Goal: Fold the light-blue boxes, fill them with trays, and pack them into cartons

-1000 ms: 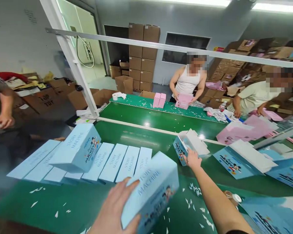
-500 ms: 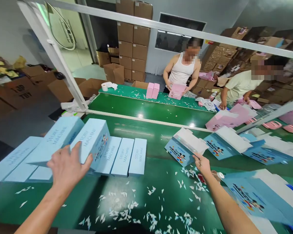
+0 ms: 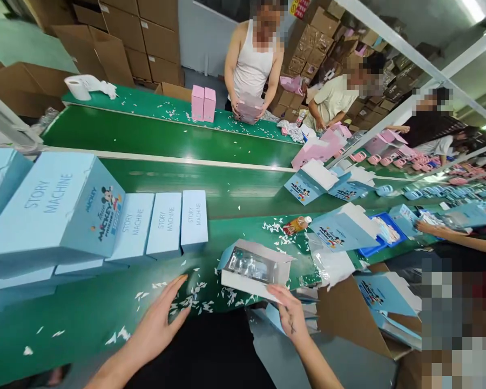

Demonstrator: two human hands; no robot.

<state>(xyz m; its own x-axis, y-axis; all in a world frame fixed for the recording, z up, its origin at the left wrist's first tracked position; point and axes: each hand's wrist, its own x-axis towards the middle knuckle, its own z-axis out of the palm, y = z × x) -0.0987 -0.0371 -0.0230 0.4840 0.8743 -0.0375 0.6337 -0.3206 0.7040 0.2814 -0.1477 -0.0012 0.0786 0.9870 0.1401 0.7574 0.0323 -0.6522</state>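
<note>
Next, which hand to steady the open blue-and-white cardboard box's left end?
Probably left hand: empty, open, nearer that end; the right hand holds the box near its right end.

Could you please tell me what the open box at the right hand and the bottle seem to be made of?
The open box looks like thin card, fairly smooth, with flat white panels and a thin-edged flap. The bottle is probably smooth, clear plastic, since amber seems to show through; glass can't be ruled out.

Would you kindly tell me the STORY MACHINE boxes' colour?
The boxes are light blue, in the head view.
</note>
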